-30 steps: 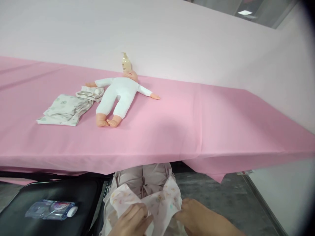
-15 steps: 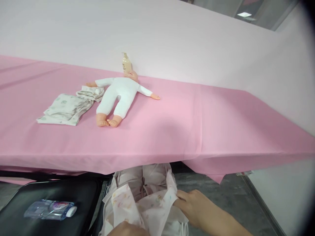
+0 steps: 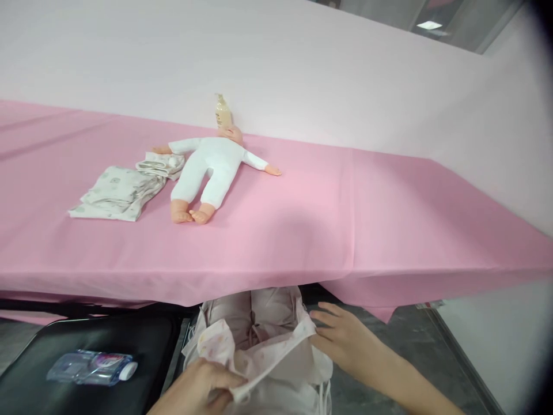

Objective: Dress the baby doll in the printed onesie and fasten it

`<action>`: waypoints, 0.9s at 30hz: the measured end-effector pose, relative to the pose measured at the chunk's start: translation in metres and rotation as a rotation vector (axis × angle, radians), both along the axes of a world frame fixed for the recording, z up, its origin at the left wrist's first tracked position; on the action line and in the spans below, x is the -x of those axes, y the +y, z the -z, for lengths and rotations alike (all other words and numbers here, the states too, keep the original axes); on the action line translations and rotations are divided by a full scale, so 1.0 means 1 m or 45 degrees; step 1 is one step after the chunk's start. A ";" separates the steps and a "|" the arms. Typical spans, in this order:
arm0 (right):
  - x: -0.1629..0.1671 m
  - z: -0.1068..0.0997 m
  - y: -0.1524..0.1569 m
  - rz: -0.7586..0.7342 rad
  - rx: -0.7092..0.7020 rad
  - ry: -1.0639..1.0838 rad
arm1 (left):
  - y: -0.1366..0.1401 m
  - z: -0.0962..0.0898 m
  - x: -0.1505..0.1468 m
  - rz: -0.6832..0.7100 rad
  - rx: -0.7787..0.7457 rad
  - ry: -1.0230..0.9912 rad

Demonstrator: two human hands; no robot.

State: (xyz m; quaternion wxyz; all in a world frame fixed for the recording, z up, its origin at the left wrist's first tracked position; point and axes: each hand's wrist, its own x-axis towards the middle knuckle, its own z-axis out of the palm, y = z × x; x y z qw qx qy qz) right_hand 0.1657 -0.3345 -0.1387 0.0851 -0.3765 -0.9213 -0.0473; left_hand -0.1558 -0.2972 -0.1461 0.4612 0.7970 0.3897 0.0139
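Observation:
A thin, pale printed cloth [image 3: 276, 351] is stretched between my two hands over the chair seat at the table's front edge. My left hand [image 3: 201, 385] is closed on its near left edge, thumb and fingers pinching it. At the right corner, my right hand [image 3: 343, 340] grips the cloth low between thumb and fingers, while its upper fingers are spread. Beneath lies a puffy, greyish-pink tufted cushion [image 3: 272, 314], partly hidden by the cloth. What kind of item the cloth is, I cannot tell.
A baby doll [image 3: 211, 167] in white lies on the pink-covered table [image 3: 302, 230], beside folded printed cloths [image 3: 118, 193]. Behind its head stands a pump bottle [image 3: 223, 111]. To my left, a clear plastic bottle [image 3: 90, 368] lies on a black chair [image 3: 125, 331].
My left hand has risen and come further into view, lifting the near edge of the cloth. The cloth is drawn tighter, and my right hand has moved slightly up, its upper fingers spreading.

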 end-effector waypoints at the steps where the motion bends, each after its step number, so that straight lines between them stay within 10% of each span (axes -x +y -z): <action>1: -0.001 0.002 0.003 0.000 -0.087 -0.014 | 0.005 -0.002 0.000 -0.023 -0.080 0.038; 7: -0.006 0.000 0.018 -0.079 -0.448 0.021 | 0.026 -0.004 0.005 -0.191 -0.685 0.056; 19: 0.000 -0.028 0.026 -0.160 -0.558 0.229 | 0.038 -0.029 0.016 -0.256 -1.296 -0.202; 27: -0.010 -0.049 0.021 -0.259 -0.538 0.200 | 0.027 -0.027 0.022 -0.250 -1.300 -0.350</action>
